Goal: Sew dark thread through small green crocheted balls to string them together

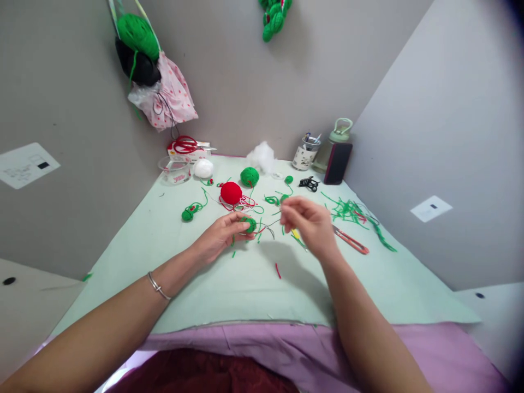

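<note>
My left hand [223,233] is closed on a small green crocheted piece [249,224] just above the pale green table cover [196,284]. My right hand [309,224] is raised a little to its right, fingers pinched on a thin thread or needle that runs back to the piece; I cannot make out which. A silver bangle [159,286] sits on my left wrist. Behind my hands lie a red yarn ball [231,192] and a green yarn ball [249,176].
Green yarn scraps [356,213] and a red-handled cutter [352,242] lie to the right. A second small green piece [188,214] lies left. At the back stand a clear bowl [175,170], red scissors [186,144], white stuffing [262,155], a pen cup [305,155] and a bottle [333,144]. Bags of yarn [151,71] hang on the wall.
</note>
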Demonstrator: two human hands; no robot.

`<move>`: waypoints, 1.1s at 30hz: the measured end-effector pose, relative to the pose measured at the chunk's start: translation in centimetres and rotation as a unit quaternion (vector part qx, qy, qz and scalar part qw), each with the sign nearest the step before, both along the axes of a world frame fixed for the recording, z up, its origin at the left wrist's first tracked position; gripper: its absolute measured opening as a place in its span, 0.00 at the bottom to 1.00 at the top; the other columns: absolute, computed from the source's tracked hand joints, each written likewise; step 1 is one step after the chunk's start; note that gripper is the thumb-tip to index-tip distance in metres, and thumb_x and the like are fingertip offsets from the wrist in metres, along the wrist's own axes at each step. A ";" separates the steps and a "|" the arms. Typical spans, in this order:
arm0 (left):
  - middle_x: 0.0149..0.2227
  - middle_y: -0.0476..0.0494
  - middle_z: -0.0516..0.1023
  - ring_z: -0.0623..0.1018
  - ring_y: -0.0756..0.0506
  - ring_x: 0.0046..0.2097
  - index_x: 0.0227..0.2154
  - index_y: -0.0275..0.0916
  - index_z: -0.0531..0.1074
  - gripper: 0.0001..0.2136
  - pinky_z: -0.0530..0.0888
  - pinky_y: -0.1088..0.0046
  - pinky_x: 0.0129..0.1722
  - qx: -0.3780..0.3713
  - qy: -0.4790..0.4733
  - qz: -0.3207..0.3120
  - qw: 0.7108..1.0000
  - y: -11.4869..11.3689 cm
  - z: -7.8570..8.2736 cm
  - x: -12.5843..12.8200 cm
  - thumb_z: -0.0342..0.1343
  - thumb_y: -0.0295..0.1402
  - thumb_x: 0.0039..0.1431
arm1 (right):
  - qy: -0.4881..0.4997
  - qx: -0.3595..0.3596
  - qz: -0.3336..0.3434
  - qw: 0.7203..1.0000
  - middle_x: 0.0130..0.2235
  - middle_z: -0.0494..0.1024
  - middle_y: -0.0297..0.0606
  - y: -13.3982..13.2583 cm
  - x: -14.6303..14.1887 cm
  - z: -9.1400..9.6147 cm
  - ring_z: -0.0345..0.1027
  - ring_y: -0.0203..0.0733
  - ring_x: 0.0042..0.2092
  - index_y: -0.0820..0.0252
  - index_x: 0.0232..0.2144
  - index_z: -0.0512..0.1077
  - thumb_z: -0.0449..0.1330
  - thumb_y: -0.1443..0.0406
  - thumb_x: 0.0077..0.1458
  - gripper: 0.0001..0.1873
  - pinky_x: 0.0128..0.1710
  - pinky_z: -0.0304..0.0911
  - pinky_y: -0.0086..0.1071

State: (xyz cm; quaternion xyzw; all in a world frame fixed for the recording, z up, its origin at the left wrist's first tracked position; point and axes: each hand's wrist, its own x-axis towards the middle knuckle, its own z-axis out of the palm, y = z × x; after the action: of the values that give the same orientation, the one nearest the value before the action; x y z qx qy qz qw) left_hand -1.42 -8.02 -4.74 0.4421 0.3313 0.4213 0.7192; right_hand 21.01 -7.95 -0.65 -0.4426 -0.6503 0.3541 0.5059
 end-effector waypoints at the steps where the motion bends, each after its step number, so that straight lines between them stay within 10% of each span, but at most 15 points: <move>1: 0.37 0.47 0.76 0.79 0.47 0.39 0.39 0.37 0.76 0.12 0.73 0.62 0.51 -0.005 0.000 0.002 1.000 0.0 0.1 0.0 0.68 0.36 0.54 | 0.001 0.012 -0.050 0.999 0.24 0.75 0.32 0.5 1.4 0.3 0.65 0.35 0.21 0.59 0.36 0.72 0.62 0.57 0.58 0.11 0.24 0.62 0.30; 7: 0.40 0.46 0.77 0.78 0.47 0.41 0.39 0.39 0.78 0.12 0.72 0.61 0.53 -0.004 -0.007 0.005 1.000 0.0 0.2 0.0 0.68 0.32 0.52 | -0.161 0.026 -0.247 0.955 0.22 0.74 0.29 1.8 6.8 0.3 0.61 0.34 0.19 0.59 0.40 0.73 0.64 0.61 0.54 0.12 0.24 0.58 0.31; 18: 0.44 0.46 0.77 0.75 0.46 0.45 0.41 0.42 0.79 0.15 0.69 0.66 0.50 0.018 0.039 0.029 0.999 -0.1 0.5 0.1 0.70 0.30 0.47 | -0.134 0.080 0.042 0.987 0.29 0.78 0.36 -1.4 -1.0 -0.2 0.66 0.37 0.30 0.57 0.30 0.80 0.64 0.61 0.59 0.08 0.30 0.59 0.32; 33: 0.41 0.47 0.77 0.74 0.46 0.44 0.40 0.43 0.80 0.16 0.69 0.69 0.46 0.055 0.066 0.044 0.995 0.1 0.1 0.0 0.69 0.30 0.46 | -0.266 0.131 0.036 0.954 0.26 0.76 0.32 -1.9 -1.8 -1.0 0.64 0.34 0.26 0.58 0.31 0.76 0.60 0.68 0.61 0.07 0.30 0.54 0.29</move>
State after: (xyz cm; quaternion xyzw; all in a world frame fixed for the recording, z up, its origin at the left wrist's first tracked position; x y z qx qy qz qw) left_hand -1.47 -7.94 -4.67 0.4927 0.3739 0.4398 0.6511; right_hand 19.25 -9.80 -1.61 -0.4267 -0.8175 0.1532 0.3552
